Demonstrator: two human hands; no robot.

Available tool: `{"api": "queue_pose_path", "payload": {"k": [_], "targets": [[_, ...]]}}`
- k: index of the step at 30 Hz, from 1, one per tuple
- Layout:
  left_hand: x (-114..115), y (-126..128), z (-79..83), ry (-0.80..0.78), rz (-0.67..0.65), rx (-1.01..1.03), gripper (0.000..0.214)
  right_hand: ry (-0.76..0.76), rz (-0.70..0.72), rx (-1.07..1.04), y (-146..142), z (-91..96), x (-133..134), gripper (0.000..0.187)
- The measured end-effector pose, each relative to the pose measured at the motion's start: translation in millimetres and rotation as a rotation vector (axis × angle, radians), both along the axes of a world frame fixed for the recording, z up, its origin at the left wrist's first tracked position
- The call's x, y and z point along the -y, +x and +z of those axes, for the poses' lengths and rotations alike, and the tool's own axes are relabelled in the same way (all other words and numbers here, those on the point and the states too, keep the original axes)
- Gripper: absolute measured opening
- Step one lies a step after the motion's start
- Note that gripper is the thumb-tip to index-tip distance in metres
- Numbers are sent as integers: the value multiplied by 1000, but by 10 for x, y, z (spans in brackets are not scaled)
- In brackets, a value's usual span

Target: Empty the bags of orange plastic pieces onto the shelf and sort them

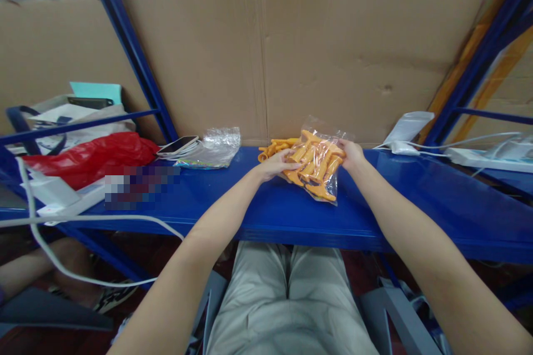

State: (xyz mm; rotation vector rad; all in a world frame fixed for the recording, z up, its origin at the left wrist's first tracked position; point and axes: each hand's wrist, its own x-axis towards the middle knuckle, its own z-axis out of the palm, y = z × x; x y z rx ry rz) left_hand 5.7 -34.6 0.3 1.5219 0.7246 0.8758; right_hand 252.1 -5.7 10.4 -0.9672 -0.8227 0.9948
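Note:
A clear plastic bag (318, 169) filled with several orange plastic parts rests on the blue shelf (291, 213). My left hand (277, 164) grips the bag's left edge, fingers curled onto it. My right hand (352, 154) pinches the bag's upper right corner. More loose orange parts (272, 147) lie on the shelf just behind my left hand.
A crumpled clear bag (216, 147) and a phone (178, 145) lie to the left, with a red bag (89, 158) and a white cable (83, 221) farther left. A white pouch (406, 125) and a power strip (485, 158) sit right. Cardboard (291, 55) backs the shelf.

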Motion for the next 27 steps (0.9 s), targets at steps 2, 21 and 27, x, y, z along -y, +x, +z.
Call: {"api": "queue_pose_path", "payload": {"k": [2,21,27], "targets": [[1,18,8,20,49,-3,52,-39,-21,-49,-3,24,40,14],[-177,111,108,82,535,474,29,-15,543,72,-466,294,625,10],[-206,356,377,-93,459,353,10,2,462,-6,-254,367,520,12]]}}
